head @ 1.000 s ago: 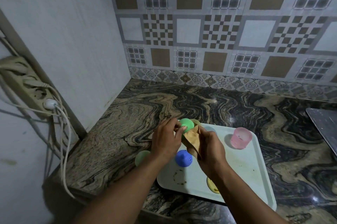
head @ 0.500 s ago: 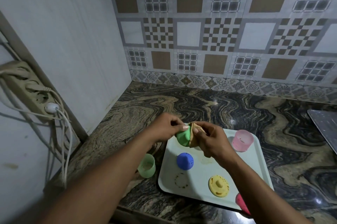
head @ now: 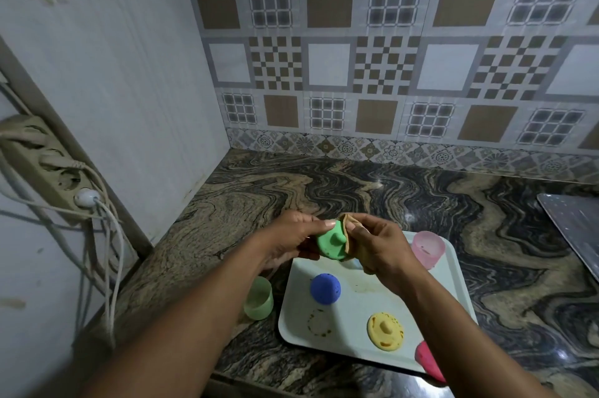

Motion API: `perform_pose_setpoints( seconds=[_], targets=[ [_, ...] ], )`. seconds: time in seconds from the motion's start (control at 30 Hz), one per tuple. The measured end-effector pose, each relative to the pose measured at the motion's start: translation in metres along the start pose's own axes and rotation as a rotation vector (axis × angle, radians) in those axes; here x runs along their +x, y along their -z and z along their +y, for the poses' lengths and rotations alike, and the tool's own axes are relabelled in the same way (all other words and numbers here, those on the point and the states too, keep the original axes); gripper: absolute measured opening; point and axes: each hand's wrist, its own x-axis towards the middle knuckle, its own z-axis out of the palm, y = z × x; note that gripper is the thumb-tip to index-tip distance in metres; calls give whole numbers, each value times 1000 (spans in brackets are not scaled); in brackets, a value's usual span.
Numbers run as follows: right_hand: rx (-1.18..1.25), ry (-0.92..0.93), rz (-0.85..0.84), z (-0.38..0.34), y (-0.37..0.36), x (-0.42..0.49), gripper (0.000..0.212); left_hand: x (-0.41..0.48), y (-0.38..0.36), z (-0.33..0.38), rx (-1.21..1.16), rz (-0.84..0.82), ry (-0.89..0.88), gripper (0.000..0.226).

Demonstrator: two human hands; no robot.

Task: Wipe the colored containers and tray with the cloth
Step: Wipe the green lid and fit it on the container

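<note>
Two cups (head: 427, 248) (head: 258, 298), four lids (head: 330, 243) (head: 325, 289) (head: 385, 331) (head: 428, 360) (one held), one tray (head: 346, 342), one cloth (head: 349, 222)

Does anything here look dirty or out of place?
Yes. The tray has a brown ring stain near its front left corner. The pale green cup stands off the tray, on the counter beside it.

Power strip (head: 48, 167), plug (head: 86, 197), marble counter (head: 324, 190)

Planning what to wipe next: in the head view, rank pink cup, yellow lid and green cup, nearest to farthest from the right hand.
1. Pink cup, just right of the right hand, on the tray.
2. Yellow lid, at the tray's near edge.
3. Green cup, on the counter left of the tray.
</note>
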Motion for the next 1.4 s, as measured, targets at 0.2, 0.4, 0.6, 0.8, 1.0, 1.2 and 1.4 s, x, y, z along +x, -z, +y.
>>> perform_pose_setpoints(
  seconds=[0.2, 0.4, 0.6, 0.8, 1.0, 1.2, 1.4],
  targets=[
    [228, -25, 29, 7, -15, -8, 23, 8, 3, 8, -24, 185, -206, 9],
    [135, -24, 67, 0, -12, -9, 22, -4, -2, 0, -169, 49, -35, 18],
    [139, 51, 31, -14, -17, -8, 23, 2, -4, 6, -195, 90, -173, 12],
    [98, 46, 110, -5, -13, -3, 22, 3, -17, -6, -93, 166, -117, 16],
    [117, 39, -32, -21, -4, -4, 22, -3, 9, 11, -85, -56, -115, 10],
    [177, 67, 92, -7, -19, -9, 23, 6, -12, -6, -400, 86, -191, 12],
    [70, -7, -126, -30, -1, -12, 23, -4, 19, 7, -16, 33, -104, 11]
  ],
)
